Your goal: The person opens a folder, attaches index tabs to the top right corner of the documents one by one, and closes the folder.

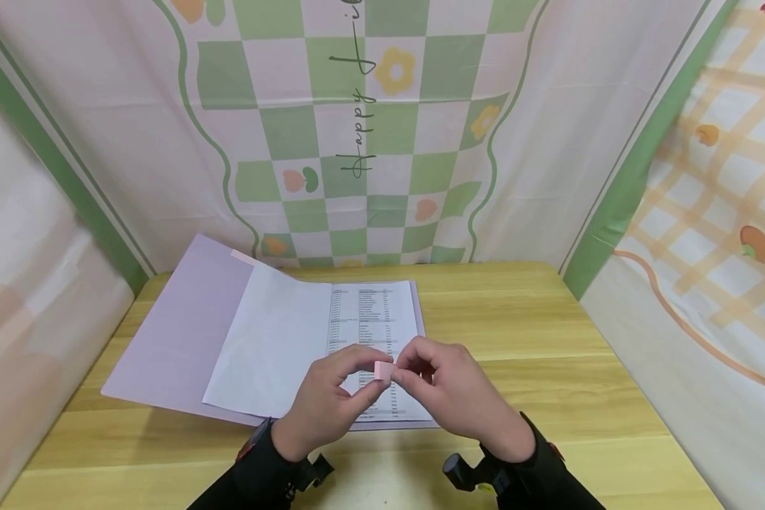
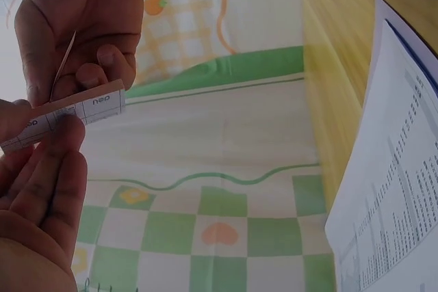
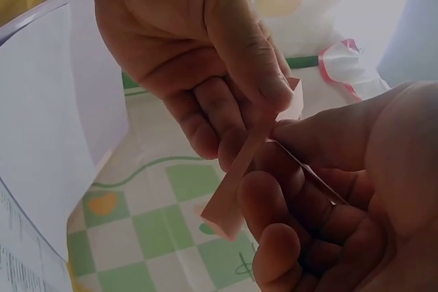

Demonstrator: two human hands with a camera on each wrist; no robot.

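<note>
Above the open folder's right page, my left hand (image 1: 321, 400) pinches a small folded pink paper strip (image 1: 384, 370) between thumb and fingers. In the left wrist view, the strip (image 2: 102, 105) shows a pale face with printed boxes and a pink edge. My right hand (image 1: 452, 386) meets it from the right, its thumb and forefinger pinching a thin slip (image 2: 63, 66) seen edge-on. Whether slip and strip are joined, I cannot tell. In the right wrist view, the strip's plain pink side (image 3: 236, 176) slants between both hands.
A lilac folder (image 1: 166, 333) lies open on the wooden table (image 1: 516, 326). Inside are a blank white sheet (image 1: 268, 340) on the left and a printed list (image 1: 372, 312) on the right. Patterned cloth (image 1: 338, 134) hangs behind the table and along both sides.
</note>
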